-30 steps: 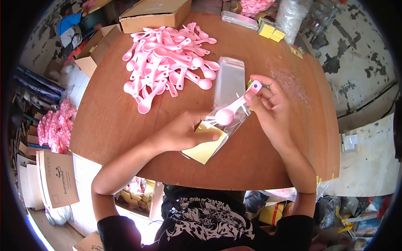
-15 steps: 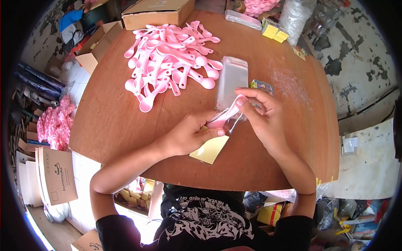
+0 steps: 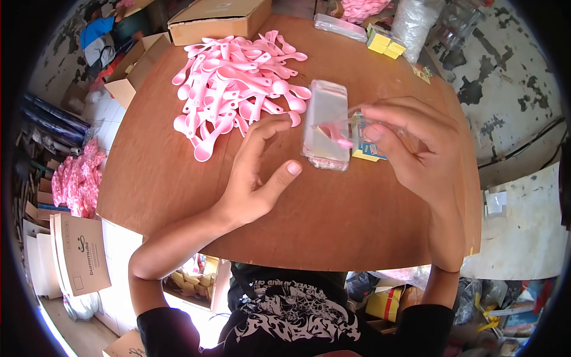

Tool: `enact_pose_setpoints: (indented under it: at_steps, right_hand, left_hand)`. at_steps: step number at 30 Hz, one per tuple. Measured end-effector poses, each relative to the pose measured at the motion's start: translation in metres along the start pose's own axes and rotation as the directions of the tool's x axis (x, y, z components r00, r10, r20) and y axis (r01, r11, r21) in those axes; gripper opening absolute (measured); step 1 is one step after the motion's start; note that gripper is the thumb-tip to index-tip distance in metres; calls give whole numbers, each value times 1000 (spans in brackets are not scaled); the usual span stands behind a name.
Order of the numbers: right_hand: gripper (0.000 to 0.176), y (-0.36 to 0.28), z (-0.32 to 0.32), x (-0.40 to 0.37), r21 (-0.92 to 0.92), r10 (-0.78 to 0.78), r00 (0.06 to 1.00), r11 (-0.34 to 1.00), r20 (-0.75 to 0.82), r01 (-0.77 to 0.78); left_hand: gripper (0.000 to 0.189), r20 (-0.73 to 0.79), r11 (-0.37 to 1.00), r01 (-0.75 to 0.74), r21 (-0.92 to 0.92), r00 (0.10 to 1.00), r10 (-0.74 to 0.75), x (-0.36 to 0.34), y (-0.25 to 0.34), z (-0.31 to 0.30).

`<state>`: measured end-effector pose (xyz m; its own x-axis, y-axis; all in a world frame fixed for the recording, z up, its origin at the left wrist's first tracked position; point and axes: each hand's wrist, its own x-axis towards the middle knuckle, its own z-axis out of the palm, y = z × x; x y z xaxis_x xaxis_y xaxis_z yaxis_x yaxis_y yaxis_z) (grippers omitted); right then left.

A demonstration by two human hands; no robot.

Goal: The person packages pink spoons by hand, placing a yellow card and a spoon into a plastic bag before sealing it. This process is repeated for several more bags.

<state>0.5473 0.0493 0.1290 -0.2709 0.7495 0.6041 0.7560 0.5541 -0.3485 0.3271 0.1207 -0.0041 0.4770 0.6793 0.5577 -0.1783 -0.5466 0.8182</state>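
Observation:
My left hand (image 3: 259,172) is raised over the near middle of the table, thumb and fingers apart, with nothing in it. To its right, my right hand (image 3: 410,134) pinches a clear plastic bag (image 3: 355,114) by its edge. A pink measuring spoon (image 3: 338,135) shows through the bag, partly smeared by motion. Both hang over a stack of clear plastic bags (image 3: 328,106) lying flat. Just beyond my left hand lies a heap of pink measuring spoons (image 3: 235,77). A small printed box (image 3: 363,140) sits partly behind my right hand.
A cardboard box (image 3: 217,21) stands at the table's far edge. Yellow boxes (image 3: 385,41), a flat clear pack (image 3: 340,28) and a clear plastic roll (image 3: 416,27) are at the far right. An open carton (image 3: 137,68) stands beyond the table's left edge, near another person (image 3: 100,41).
My left hand has let go of the spoon and yellow card and opened, moving left. My right hand has moved right, carrying the bagged spoon away from the table's near side.

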Motion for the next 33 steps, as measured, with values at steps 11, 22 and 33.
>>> enact_pose_setpoints:
  at_steps: [11, 22, 33]
  right_hand:
    - [23, -2, 40, -37, 668, 448, 806, 467, 386, -579]
    - [13, 4, 71, -53, -172, -62, 998, 983, -22, 58]
    - [12, 4, 69, -55, -182, -87, 979, 976, 186, 121]
  left_hand:
    - [49, 408, 766, 385, -516, 896, -175, -1, 12, -1]
    - [27, 375, 893, 445, -71, 841, -390, -5, 8, 9]
    - [16, 524, 982, -59, 177, 851, -43, -9, 11, 9]
